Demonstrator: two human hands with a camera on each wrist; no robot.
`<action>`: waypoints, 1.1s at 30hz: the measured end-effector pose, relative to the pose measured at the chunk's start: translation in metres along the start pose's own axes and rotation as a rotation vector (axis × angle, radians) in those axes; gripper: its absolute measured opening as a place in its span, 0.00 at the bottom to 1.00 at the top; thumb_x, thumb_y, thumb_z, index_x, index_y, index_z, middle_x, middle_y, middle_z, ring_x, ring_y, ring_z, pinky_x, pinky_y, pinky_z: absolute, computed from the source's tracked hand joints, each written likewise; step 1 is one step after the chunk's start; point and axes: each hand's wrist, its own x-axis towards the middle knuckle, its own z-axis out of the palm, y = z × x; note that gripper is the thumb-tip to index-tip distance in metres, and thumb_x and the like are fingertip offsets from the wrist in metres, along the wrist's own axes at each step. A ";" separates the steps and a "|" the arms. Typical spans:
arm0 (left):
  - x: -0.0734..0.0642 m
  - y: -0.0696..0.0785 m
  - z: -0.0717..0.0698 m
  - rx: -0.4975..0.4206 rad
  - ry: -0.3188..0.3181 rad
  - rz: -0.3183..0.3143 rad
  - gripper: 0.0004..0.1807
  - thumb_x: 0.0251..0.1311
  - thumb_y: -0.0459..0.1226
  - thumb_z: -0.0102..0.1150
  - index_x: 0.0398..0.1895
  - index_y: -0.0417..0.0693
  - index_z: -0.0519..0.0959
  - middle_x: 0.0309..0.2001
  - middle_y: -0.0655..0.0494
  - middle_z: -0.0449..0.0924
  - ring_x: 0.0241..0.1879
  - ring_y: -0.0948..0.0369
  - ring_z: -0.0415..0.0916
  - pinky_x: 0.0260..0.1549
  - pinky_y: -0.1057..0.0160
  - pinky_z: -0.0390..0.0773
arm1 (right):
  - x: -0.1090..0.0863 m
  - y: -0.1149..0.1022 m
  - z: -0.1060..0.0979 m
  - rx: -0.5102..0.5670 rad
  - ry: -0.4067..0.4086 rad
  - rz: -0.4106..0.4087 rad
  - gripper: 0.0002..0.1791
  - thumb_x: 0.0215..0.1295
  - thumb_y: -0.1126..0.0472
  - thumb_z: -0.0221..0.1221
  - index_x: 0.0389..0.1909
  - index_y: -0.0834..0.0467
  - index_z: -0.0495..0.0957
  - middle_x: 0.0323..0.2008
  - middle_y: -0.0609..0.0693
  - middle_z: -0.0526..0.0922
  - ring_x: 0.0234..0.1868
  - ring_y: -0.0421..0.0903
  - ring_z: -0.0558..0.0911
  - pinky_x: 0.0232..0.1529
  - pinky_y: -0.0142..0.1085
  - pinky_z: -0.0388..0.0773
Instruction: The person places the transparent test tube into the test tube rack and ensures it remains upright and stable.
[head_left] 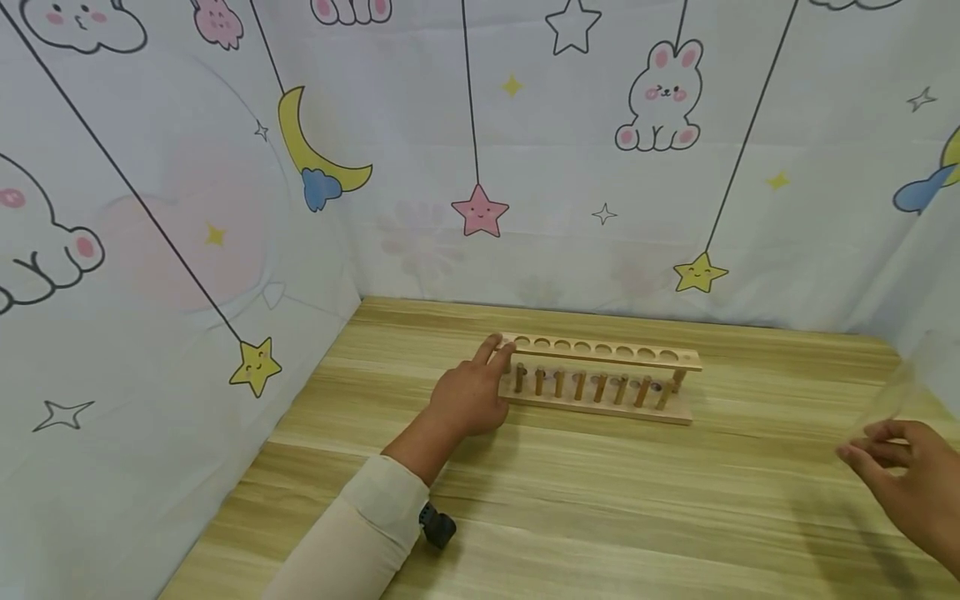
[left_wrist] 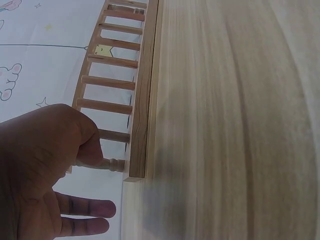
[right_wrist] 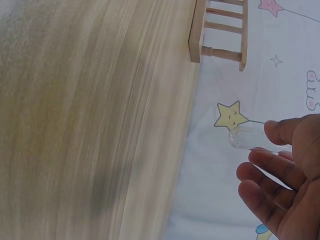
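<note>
A wooden test tube rack (head_left: pixel 686 362) stands on the table, with a row of round holes along its top rail and several upright pegs (head_left: pixel 580 386) below. My left hand (head_left: pixel 468 400) grips the rack's left end, fingers over the top rail and thumb by the end post (left_wrist: pixel 111 164). Two of its fingers stick out past the end in the left wrist view. Well to the right of the rack, my right hand (head_left: pixel 911 475) pinches a clear test tube (right_wrist: pixel 242 139) between thumb and fingers, above the table. The tube's rounded end points away from the palm in the right wrist view.
The wood-grain table (head_left: pixel 570 508) meets white cloth walls (head_left: pixel 585 258) printed with stars, rabbits and a moon, at the back and both sides. The rack stands close to the back wall. A small black device (head_left: pixel 437 527) sits at the left wrist.
</note>
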 end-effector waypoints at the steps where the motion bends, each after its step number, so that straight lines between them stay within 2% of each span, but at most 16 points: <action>1: 0.000 0.000 0.000 0.001 -0.002 -0.001 0.45 0.62 0.34 0.58 0.83 0.58 0.53 0.82 0.54 0.45 0.28 0.56 0.70 0.17 0.60 0.61 | 0.001 -0.001 0.000 -0.009 -0.006 0.012 0.21 0.67 0.71 0.65 0.50 0.80 0.66 0.38 0.79 0.80 0.31 0.12 0.65 0.24 0.18 0.69; 3: 0.000 0.000 0.001 0.000 -0.002 -0.003 0.45 0.62 0.34 0.58 0.83 0.58 0.53 0.82 0.54 0.45 0.28 0.56 0.70 0.17 0.60 0.61 | 0.003 -0.004 -0.001 -0.029 -0.020 0.033 0.21 0.68 0.69 0.65 0.50 0.79 0.66 0.38 0.79 0.81 0.28 0.17 0.70 0.23 0.20 0.69; 6: 0.000 0.000 0.001 -0.002 0.000 -0.002 0.46 0.61 0.34 0.58 0.83 0.58 0.52 0.82 0.54 0.45 0.27 0.56 0.69 0.17 0.60 0.61 | 0.005 -0.008 -0.002 -0.048 -0.040 0.057 0.22 0.70 0.67 0.64 0.50 0.79 0.66 0.38 0.79 0.81 0.24 0.39 0.83 0.22 0.23 0.70; 8: 0.000 -0.001 0.001 -0.006 0.003 -0.002 0.46 0.61 0.34 0.58 0.83 0.58 0.52 0.82 0.54 0.45 0.26 0.56 0.69 0.17 0.60 0.60 | 0.006 -0.011 -0.003 -0.060 -0.053 0.069 0.23 0.70 0.66 0.64 0.51 0.79 0.66 0.38 0.79 0.81 0.24 0.56 0.85 0.21 0.25 0.71; 10: 0.001 -0.001 0.001 -0.007 0.004 -0.001 0.46 0.60 0.34 0.58 0.83 0.58 0.52 0.82 0.54 0.45 0.26 0.56 0.68 0.17 0.61 0.60 | 0.006 -0.014 -0.003 -0.067 -0.065 0.073 0.23 0.71 0.65 0.64 0.51 0.80 0.66 0.39 0.79 0.81 0.25 0.65 0.84 0.20 0.28 0.72; 15: 0.001 -0.001 0.001 -0.004 0.005 -0.005 0.47 0.60 0.33 0.58 0.83 0.58 0.52 0.82 0.54 0.45 0.26 0.56 0.69 0.16 0.61 0.60 | 0.009 -0.017 -0.003 -0.090 -0.095 0.101 0.25 0.72 0.63 0.63 0.53 0.79 0.66 0.40 0.78 0.81 0.24 0.65 0.84 0.20 0.37 0.76; 22: 0.001 -0.001 0.002 -0.002 0.004 -0.006 0.46 0.61 0.34 0.58 0.83 0.58 0.52 0.82 0.54 0.44 0.25 0.57 0.68 0.16 0.61 0.60 | 0.010 -0.019 0.000 -0.105 -0.104 0.125 0.24 0.75 0.60 0.61 0.54 0.77 0.65 0.44 0.78 0.81 0.24 0.63 0.84 0.19 0.33 0.71; 33: 0.001 0.000 0.002 -0.003 0.004 0.001 0.46 0.61 0.34 0.58 0.83 0.58 0.52 0.82 0.54 0.45 0.25 0.57 0.67 0.16 0.61 0.60 | 0.011 -0.022 0.002 -0.127 -0.121 0.138 0.25 0.76 0.58 0.60 0.55 0.77 0.65 0.44 0.77 0.82 0.26 0.59 0.84 0.20 0.34 0.70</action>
